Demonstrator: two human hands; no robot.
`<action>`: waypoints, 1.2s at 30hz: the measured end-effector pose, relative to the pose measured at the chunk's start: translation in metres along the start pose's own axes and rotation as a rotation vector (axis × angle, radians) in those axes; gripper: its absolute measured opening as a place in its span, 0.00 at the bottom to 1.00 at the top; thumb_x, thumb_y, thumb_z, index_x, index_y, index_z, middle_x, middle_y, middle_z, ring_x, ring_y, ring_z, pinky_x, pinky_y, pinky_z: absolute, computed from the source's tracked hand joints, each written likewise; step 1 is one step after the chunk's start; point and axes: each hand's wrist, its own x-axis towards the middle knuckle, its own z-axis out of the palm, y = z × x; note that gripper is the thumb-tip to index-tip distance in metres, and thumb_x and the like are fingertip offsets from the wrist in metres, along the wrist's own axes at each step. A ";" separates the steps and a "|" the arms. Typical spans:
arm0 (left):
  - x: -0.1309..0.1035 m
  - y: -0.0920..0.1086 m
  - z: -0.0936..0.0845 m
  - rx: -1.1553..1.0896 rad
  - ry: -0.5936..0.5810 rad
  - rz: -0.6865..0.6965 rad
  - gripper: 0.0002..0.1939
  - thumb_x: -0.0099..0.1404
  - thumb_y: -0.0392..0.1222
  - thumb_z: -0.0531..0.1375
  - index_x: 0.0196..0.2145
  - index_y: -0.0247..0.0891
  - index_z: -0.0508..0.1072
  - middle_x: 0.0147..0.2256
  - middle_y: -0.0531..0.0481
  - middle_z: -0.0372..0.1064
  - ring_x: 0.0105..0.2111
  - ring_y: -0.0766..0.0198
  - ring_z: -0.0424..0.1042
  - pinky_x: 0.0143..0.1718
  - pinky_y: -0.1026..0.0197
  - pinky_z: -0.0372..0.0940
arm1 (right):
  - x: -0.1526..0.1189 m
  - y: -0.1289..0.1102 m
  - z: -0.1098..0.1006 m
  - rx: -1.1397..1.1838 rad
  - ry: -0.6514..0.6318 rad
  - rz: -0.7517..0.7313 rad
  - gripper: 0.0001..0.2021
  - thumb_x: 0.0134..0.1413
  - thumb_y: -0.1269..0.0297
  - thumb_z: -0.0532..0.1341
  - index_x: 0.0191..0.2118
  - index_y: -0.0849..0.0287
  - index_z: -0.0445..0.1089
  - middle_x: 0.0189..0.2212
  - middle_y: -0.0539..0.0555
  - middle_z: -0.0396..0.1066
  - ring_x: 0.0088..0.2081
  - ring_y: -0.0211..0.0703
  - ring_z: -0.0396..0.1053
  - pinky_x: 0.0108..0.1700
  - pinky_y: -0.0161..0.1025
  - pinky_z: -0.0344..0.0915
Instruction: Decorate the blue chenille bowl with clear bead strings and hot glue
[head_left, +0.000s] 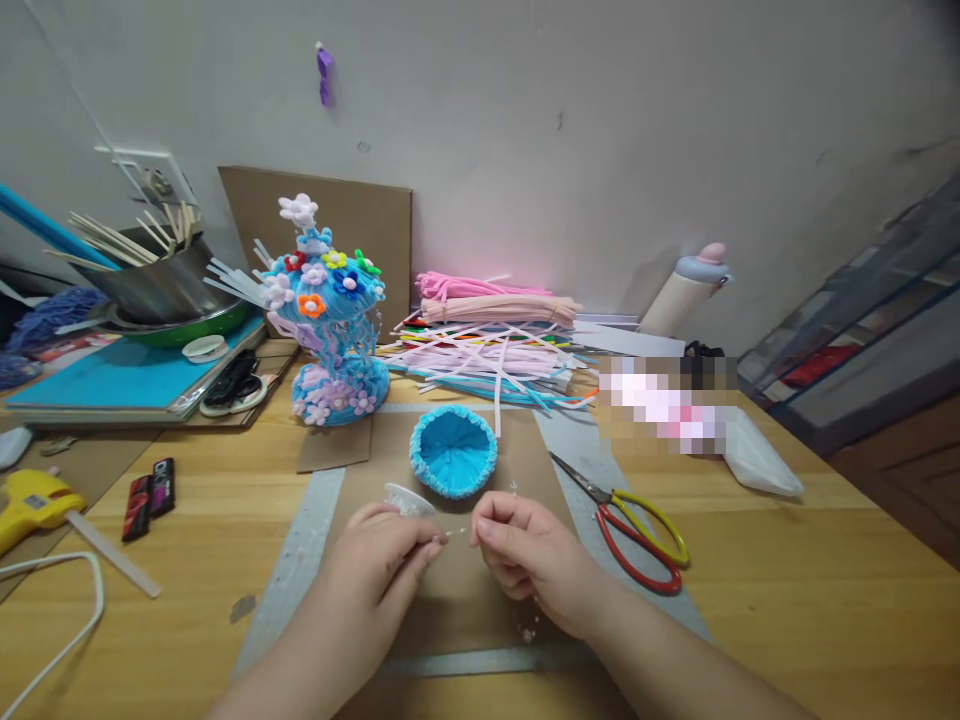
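Observation:
My left hand [390,560] is closed, thumb and forefinger pinching one end of a thin string of small clear beads [456,532]. A white disc-shaped piece [409,499], perhaps a spool, shows behind its fingers; the grip on it is mostly hidden. Fingers curled, my right hand [525,550] pinches the same string a short way to the right. More beads dangle below the right hand. Just beyond both hands sits a blue fuzzy bowl [454,452], its hollow facing me, on a brown cardboard sheet [450,640].
Scissors [630,520] with red and yellow handles lie right of my hands. A blue flower-covered pipe-cleaner model [330,310] stands back left. Bundled pipe cleaners [495,350] are piled against the wall. A yellow glue gun [37,505] lies far left, a bottle [682,292] at back right.

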 end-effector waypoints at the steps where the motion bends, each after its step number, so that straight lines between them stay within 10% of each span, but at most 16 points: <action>1: -0.001 -0.001 -0.001 -0.024 0.024 -0.030 0.12 0.67 0.43 0.50 0.36 0.41 0.73 0.29 0.49 0.69 0.35 0.58 0.68 0.40 0.55 0.62 | 0.000 -0.002 -0.001 0.005 0.008 -0.004 0.15 0.49 0.53 0.64 0.28 0.59 0.62 0.13 0.38 0.48 0.16 0.27 0.38 0.17 0.28 0.34; 10: 0.001 0.009 -0.007 -0.152 -0.043 -0.112 0.10 0.66 0.43 0.51 0.37 0.43 0.72 0.35 0.49 0.70 0.39 0.59 0.68 0.40 0.58 0.63 | -0.002 -0.013 -0.010 0.090 0.024 -0.111 0.13 0.55 0.56 0.60 0.28 0.58 0.60 0.15 0.39 0.44 0.16 0.27 0.35 0.17 0.27 0.32; 15: 0.012 0.015 -0.012 -0.303 -0.059 -0.193 0.13 0.65 0.48 0.53 0.35 0.41 0.75 0.29 0.50 0.71 0.33 0.60 0.69 0.34 0.61 0.62 | -0.001 -0.011 -0.013 0.010 0.054 0.039 0.22 0.59 0.42 0.45 0.31 0.56 0.60 0.14 0.39 0.47 0.15 0.28 0.34 0.15 0.27 0.32; 26: 0.020 -0.013 -0.033 -0.951 0.296 -0.434 0.15 0.56 0.51 0.64 0.37 0.40 0.77 0.30 0.52 0.71 0.35 0.66 0.67 0.41 0.69 0.61 | 0.007 0.006 -0.001 -0.121 0.085 -0.042 0.25 0.51 0.41 0.57 0.38 0.63 0.68 0.21 0.46 0.62 0.19 0.30 0.58 0.22 0.30 0.54; 33: 0.035 -0.015 -0.063 -1.247 0.372 -0.426 0.07 0.64 0.39 0.56 0.34 0.37 0.74 0.27 0.51 0.71 0.31 0.67 0.70 0.41 0.63 0.68 | 0.011 0.013 0.004 -0.154 0.105 -0.094 0.19 0.51 0.48 0.60 0.37 0.62 0.69 0.16 0.42 0.53 0.16 0.28 0.44 0.19 0.31 0.39; 36: 0.033 -0.013 -0.067 -1.346 0.367 -0.444 0.10 0.67 0.35 0.52 0.35 0.36 0.74 0.28 0.51 0.71 0.31 0.66 0.72 0.42 0.56 0.70 | 0.011 0.009 0.006 -0.337 0.172 -0.195 0.15 0.56 0.53 0.57 0.37 0.61 0.70 0.18 0.44 0.57 0.20 0.31 0.52 0.22 0.32 0.49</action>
